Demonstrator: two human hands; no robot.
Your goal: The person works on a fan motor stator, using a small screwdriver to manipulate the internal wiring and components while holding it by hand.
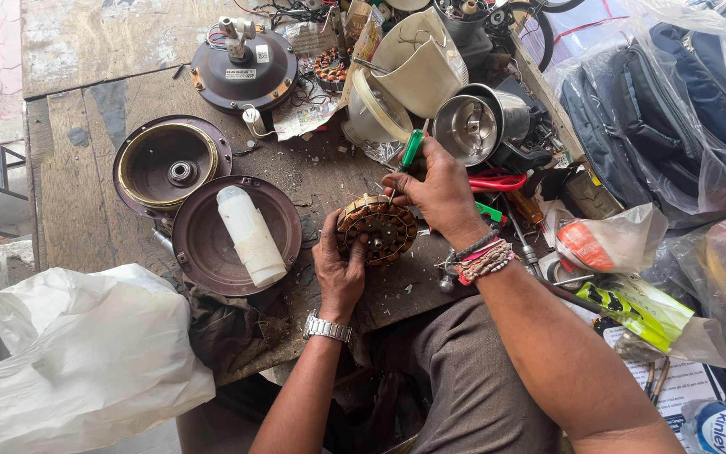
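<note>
A round fan stator (377, 229) with copper-coloured windings lies on the worn wooden table (86, 185). My left hand (338, 269), with a metal watch on its wrist, grips the stator's left rim. My right hand (440, 192) holds a green-handled screwdriver (410, 151), its tip down on the stator's top edge. Thread bracelets circle my right wrist.
Left of the stator, a brown motor cover (203, 252) holds a white plastic bottle (249, 234). Another cover (170, 164) and a motor housing (243, 71) lie behind. A steel jar (472, 126), red scissors (497, 181), plastic bags and backpacks crowd the right. A white bag (77, 353) sits front left.
</note>
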